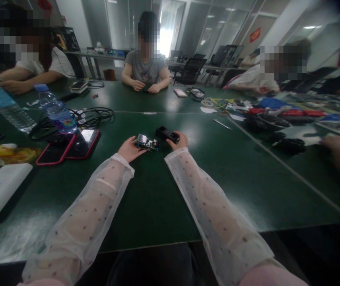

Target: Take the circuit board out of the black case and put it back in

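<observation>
Between the fingers and thumb of my left hand (130, 149) is a small circuit board (148, 143) with a silvery block and tiny parts on it. My right hand (181, 142) is closed around one end of a black plastic case (166, 134), which has openings along its upper side. The board and the case are close together with a narrow gap between them, low over the green table (152, 190). How the fingertips lie under both pieces is hidden.
Two red-edged phones (83, 143), water bottles (57, 109), black cables (98, 116) and a white power bank (5, 190) lie on the left. A thin metal tool (222, 124) and a heap of cables and parts (286, 113) are to the right. Several people sit around the table.
</observation>
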